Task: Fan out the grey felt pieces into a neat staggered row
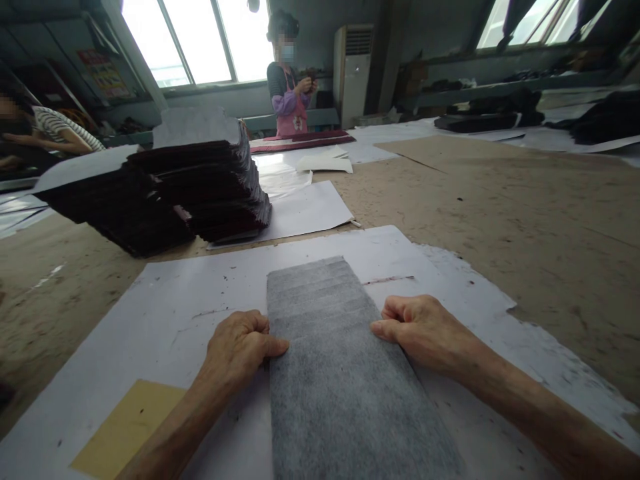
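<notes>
Lying on white paper (185, 287), grey sheet (340, 380) pinched along left edge by left hand (240, 340), along right edge by right hand (417, 328); dark stacks (210, 190) set beyond on bench (500, 180).

Left hand (245, 343): fingers were curled, thumb poked inward
Right hand (415, 327): basically mirrored that
Forearms (525, 403): kinda splayed out behind the hands

The panel (335, 373) lies on paper (200, 287); left of it, a card (117, 430); behind-left, a stack (205, 190).
</notes>
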The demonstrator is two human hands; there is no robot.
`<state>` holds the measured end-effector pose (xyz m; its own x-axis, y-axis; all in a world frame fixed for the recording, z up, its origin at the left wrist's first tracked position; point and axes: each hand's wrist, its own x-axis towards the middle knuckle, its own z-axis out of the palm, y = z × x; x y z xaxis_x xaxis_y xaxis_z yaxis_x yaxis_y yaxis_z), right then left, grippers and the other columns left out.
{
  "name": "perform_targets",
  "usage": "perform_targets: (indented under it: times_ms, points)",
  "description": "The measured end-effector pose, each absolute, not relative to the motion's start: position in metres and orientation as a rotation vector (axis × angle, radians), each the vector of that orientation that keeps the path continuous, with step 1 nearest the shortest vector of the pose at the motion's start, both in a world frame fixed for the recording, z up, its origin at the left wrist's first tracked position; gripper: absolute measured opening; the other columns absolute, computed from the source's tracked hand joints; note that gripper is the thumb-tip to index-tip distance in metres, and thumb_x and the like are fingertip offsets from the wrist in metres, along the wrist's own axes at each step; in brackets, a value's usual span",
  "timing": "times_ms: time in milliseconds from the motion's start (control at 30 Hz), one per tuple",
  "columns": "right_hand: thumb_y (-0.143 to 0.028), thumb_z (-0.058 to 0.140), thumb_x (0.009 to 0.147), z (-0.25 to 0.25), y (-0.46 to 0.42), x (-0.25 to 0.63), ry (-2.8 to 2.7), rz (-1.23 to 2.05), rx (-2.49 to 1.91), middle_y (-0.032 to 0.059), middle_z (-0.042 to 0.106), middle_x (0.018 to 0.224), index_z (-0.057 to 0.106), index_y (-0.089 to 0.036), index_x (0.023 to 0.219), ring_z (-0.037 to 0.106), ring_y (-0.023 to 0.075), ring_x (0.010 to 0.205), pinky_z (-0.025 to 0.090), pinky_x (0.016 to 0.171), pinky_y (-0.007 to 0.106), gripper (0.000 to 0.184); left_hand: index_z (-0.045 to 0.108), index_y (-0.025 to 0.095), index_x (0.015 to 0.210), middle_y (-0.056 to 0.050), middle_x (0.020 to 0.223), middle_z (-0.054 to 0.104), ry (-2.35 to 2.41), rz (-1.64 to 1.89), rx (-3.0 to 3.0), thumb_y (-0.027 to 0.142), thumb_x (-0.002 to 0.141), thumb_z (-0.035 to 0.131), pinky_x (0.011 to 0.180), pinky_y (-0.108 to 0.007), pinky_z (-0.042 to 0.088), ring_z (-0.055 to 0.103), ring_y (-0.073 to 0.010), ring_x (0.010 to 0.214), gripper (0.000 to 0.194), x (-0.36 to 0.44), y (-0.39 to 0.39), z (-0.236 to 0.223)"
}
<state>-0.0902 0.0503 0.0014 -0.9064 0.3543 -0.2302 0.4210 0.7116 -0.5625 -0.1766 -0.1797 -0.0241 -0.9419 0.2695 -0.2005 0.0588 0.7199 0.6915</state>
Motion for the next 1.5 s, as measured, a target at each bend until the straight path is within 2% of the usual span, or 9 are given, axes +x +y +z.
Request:
perform_targets:
  times_ms: [533, 733, 867, 933, 1000, 1067, 1167, 1267, 1500]
  points:
    - [-0.031, 0.051, 0.068, 0.000, 0.050, -0.094, 2.820, -0.814, 0.648, -0.0025, 0.042, 0.049, 0.039, -0.020, 0.049, 0.042, 0.0130, 0.050, 0.029, 0.048, 0.025, 0.025, 0.041, 0.019, 0.043, 0.004, 0.045, 0.042, 2.598, 1.084, 0.198, 0.032, 0.056, 0.059, 0.045, -0.025, 0.028, 0.042, -0.0129, 0.047, 0.026, -0.174, -0.178, -0.021]
    - [-0.036, 0.052, 0.071, 0.001, 0.046, -0.089, 2.917, -0.588, 0.656, -0.0007, 0.054, 0.055, 0.049, -0.021, 0.055, 0.050, 0.0151, 0.054, 0.032, 0.049, 0.026, 0.022, 0.045, 0.020, 0.050, 0.002, 0.054, 0.050, 2.777, 0.796, 0.250, 0.034, 0.061, 0.057, 0.053, -0.028, 0.034, 0.049, -0.0169, 0.058, 0.022, -0.165, -0.175, -0.011]
    - [-0.038, 0.060, 0.068, -0.005, 0.044, -0.080, 3.256, -0.284, 0.609, 0.0040, 0.064, 0.072, 0.061, -0.019, 0.080, 0.059, 0.0221, 0.067, 0.043, 0.055, 0.032, 0.023, 0.056, 0.017, 0.085, -0.007, 0.087, 0.059, 3.139, 0.540, 0.497, 0.032, 0.067, 0.056, 0.072, -0.038, 0.043, 0.054, -0.0250, 0.084, 0.023, -0.152, -0.173, -0.010]
    - [-0.029, 0.058, 0.071, -0.012, 0.043, -0.076, 3.541, -0.186, 0.243, 0.0095, 0.065, 0.094, 0.061, -0.015, 0.099, 0.059, 0.0266, 0.088, 0.048, 0.069, 0.037, 0.031, 0.051, 0.014, 0.108, -0.012, 0.109, 0.055, 3.293, 0.489, 0.823, 0.024, 0.070, 0.054, 0.086, -0.043, 0.041, 0.050, -0.0275, 0.101, 0.039, -0.147, -0.172, -0.014]
    - [-0.013, 0.048, 0.075, -0.020, 0.044, -0.073, 3.677, -0.136, -0.302, 0.0105, 0.059, 0.115, 0.059, -0.015, 0.112, 0.050, 0.0279, 0.110, 0.045, 0.087, 0.042, 0.038, 0.045, 0.014, 0.119, -0.011, 0.124, 0.050, 3.291, 0.462, 1.221, 0.013, 0.075, 0.047, 0.100, -0.044, 0.033, 0.044, -0.0247, 0.115, 0.044, -0.141, -0.170, -0.020]
    - [-0.001, 0.038, 0.074, -0.027, 0.044, -0.073, 3.627, -0.139, -0.677, 0.0084, 0.056, 0.123, 0.058, -0.015, 0.116, 0.044, 0.0262, 0.119, 0.041, 0.096, 0.043, 0.048, 0.041, 0.014, 0.125, -0.010, 0.132, 0.046, 3.199, 0.437, 1.518, 0.009, 0.080, 0.039, 0.108, -0.041, 0.024, 0.037, -0.0202, 0.125, 0.046, -0.137, -0.168, -0.024]
    - [0.002, 0.035, 0.071, -0.035, 0.044, -0.074, 3.545, -0.159, -0.780, 0.0090, 0.058, 0.120, 0.059, -0.011, 0.115, 0.047, 0.0258, 0.116, 0.044, 0.095, 0.042, 0.052, 0.027, 0.010, 0.136, -0.013, 0.142, 0.034, 2.982, 0.299, 1.747, 0.027, 0.087, 0.040, 0.109, -0.042, 0.024, 0.025, -0.0226, 0.133, 0.054, -0.130, -0.163, -0.028]
    - [0.001, 0.035, 0.069, -0.036, 0.043, -0.074, 3.555, -0.167, -0.758, 0.0105, 0.059, 0.119, 0.060, -0.009, 0.113, 0.051, 0.0268, 0.113, 0.048, 0.091, 0.043, 0.052, 0.019, 0.012, 0.140, -0.015, 0.145, 0.024, 2.726, 0.164, 1.823, 0.053, 0.083, 0.039, 0.106, -0.048, 0.028, 0.020, -0.0283, 0.134, 0.073, -0.124, -0.159, -0.029]
    - [0.001, 0.034, 0.071, -0.034, 0.045, -0.074, 3.534, -0.248, -0.731, 0.0075, 0.057, 0.122, 0.058, -0.011, 0.116, 0.048, 0.0246, 0.117, 0.048, 0.092, 0.041, 0.053, 0.010, 0.018, 0.143, -0.013, 0.147, 0.013, 2.599, 0.186, 1.679, 0.060, 0.083, 0.032, 0.106, -0.053, 0.023, 0.013, -0.0299, 0.135, 0.076, -0.125, -0.157, -0.027]
